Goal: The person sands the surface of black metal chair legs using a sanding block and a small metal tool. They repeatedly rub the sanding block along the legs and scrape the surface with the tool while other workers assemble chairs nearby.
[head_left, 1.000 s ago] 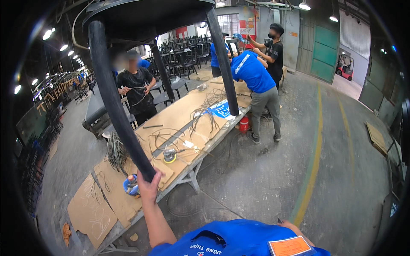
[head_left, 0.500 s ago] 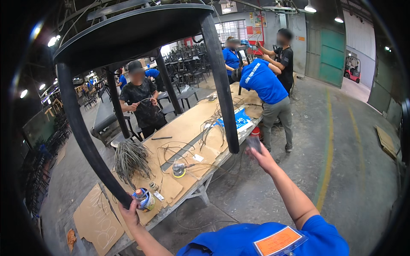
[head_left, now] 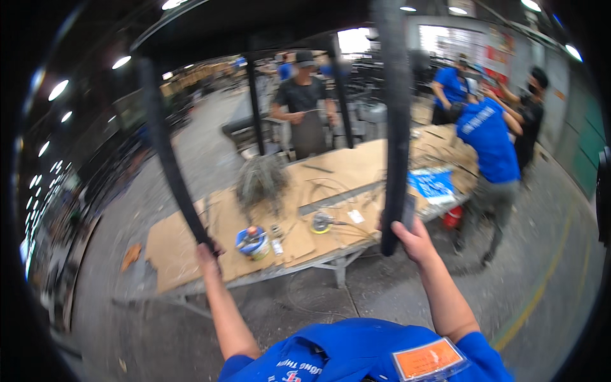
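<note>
Black chair legs (head_left: 396, 127) overhead: left hand (head_left: 208, 254) grips one, right hand (head_left: 412, 239) seemingly closed round another.

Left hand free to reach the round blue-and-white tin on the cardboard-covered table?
Probably not: the left hand grips a black chair leg, the right hand grips another, and the tin sits beyond on the table.

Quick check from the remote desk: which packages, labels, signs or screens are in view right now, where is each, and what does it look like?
Orange badge: on the wearer's blue shirt, bottom edge; rectangular, pale border.
Blue printed sheet: flat on the cardboard-covered table, right end; blue with white marks.
Round tin: on the table by the left hand; blue and white label.
Wall posters: far right wall; red and white, blurred.
No screens.
</note>
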